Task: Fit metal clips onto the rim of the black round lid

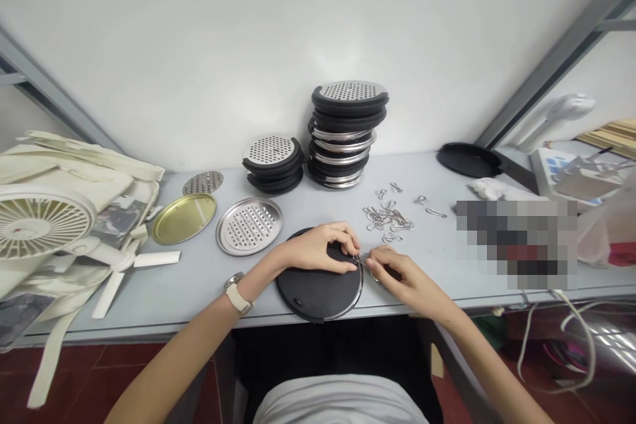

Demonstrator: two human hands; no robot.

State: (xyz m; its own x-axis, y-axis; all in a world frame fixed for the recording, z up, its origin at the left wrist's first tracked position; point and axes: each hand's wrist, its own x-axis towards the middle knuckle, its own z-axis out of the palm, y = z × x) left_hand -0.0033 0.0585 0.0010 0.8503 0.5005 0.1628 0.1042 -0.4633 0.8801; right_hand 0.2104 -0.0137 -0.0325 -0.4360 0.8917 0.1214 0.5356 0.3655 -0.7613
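A round black disc [318, 295] with a thin metal rim on its right side lies flat at the table's front edge. My left hand [322, 248] rests over it, thumb and fingers curved round the right part of the rim. Against that rim my right hand [405, 281] pinches a small metal wire clip [365, 262], whose far end meets the left fingertips. The fingers partly hide the clip. Several similar loose wire clips [390, 215] are scattered just beyond my right hand.
Behind stand a tall stack [342, 146] and a shorter stack [273, 172] of black-edged perforated discs. Left lie a grater disc [250, 225], a gold lid [183, 218], a white fan [42, 222] and cream bags [74, 159]. A black tray [470, 159] is at right.
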